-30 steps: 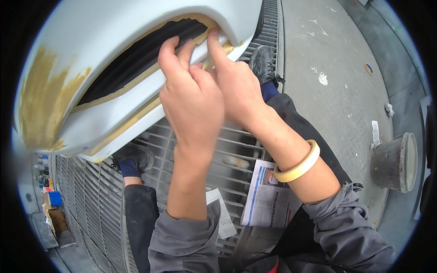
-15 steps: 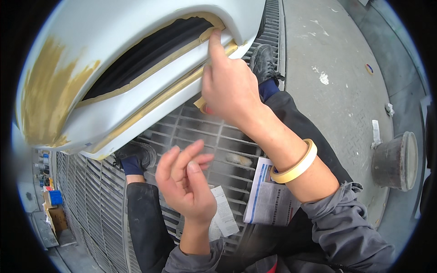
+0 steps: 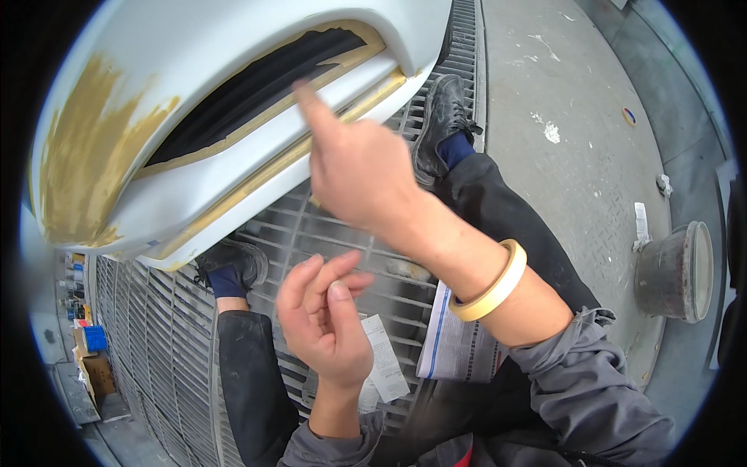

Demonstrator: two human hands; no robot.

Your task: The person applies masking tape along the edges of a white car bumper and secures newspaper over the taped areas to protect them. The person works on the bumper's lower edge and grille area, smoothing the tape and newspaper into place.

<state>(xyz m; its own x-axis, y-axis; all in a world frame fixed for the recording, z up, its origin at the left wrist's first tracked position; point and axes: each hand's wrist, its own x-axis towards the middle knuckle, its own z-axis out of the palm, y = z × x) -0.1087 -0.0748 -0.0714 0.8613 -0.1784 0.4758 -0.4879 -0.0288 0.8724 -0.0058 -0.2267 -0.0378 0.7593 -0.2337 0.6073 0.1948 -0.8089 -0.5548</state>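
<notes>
My right hand is over the white car bumper, index finger stretched along the masking tape that edges a dark, covered opening. I cannot tell whether the blurred fingertip touches it. The other fingers curl under, mostly hidden; a small tan bit of tape peeks out below them. A roll of masking tape rings my right forearm like a bracelet. My left hand hovers palm up above the floor grating, fingers loosely bent and apart, nothing seen in it. More tape runs along the bumper's lower groove.
Tan filler patches mark the bumper's left end. Under my hands lie metal floor grating, a newspaper and a printed paper sheet. A grey bucket stands right; boxes and bottles sit far left.
My right hand has slid left and down along the opening's lower taped edge, away from its right corner. The left hand has shifted slightly right.
</notes>
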